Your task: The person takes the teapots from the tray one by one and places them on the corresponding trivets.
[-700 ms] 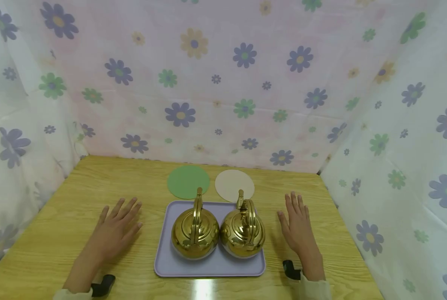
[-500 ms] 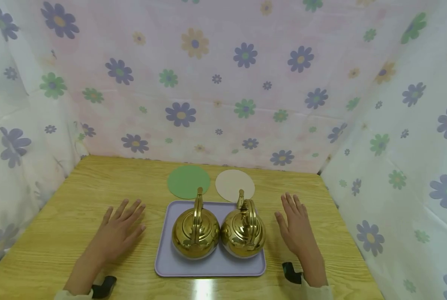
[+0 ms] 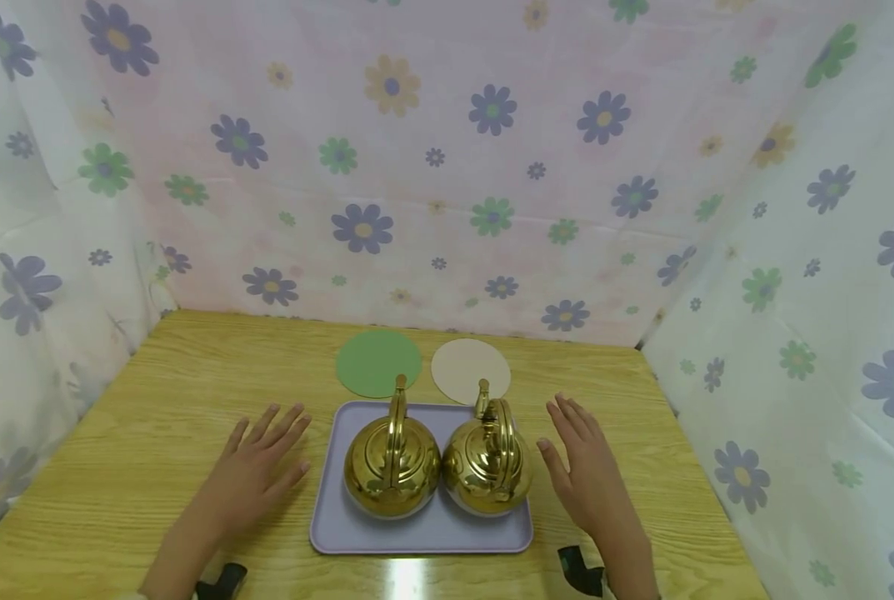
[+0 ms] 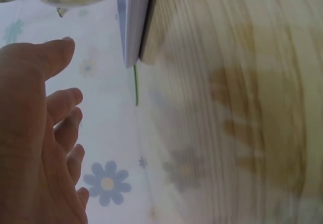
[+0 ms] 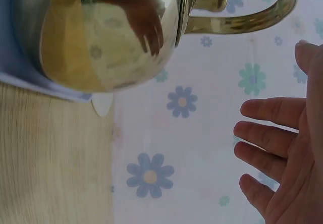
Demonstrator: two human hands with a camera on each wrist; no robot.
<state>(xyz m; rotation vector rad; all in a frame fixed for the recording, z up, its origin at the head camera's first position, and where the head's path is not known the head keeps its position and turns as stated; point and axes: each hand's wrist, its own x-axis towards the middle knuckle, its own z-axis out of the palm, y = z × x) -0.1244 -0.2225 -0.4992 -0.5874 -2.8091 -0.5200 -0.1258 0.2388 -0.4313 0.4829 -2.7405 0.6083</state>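
Note:
Two shiny gold kettles stand side by side on a lilac tray, the left kettle (image 3: pixel 392 479) and the right kettle (image 3: pixel 486 479) nearly touching. Both have arched handles on top, and their spouts point away from me. To the left of the tray (image 3: pixel 417 537), my left hand (image 3: pixel 252 475) hovers above the table with its fingers spread, holding nothing. My right hand (image 3: pixel 589 475) is just right of the right kettle, fingers extended and apart from it. In the right wrist view that hand is mirrored in the kettle's side (image 5: pixel 116 37).
Behind the tray lie a green round mat (image 3: pixel 375 362) and a cream round mat (image 3: pixel 469 369), flat on the wooden table (image 3: pixel 154 400). Flower-printed cloth (image 3: pixel 432 192) walls in the back and both sides. A dark wrist strap piece (image 3: pixel 581 571) shows under the right wrist.
Both hands have moved inward toward the tray, the left hand to the right and the right hand to the left. The kettles, tray and mats have stayed in place.

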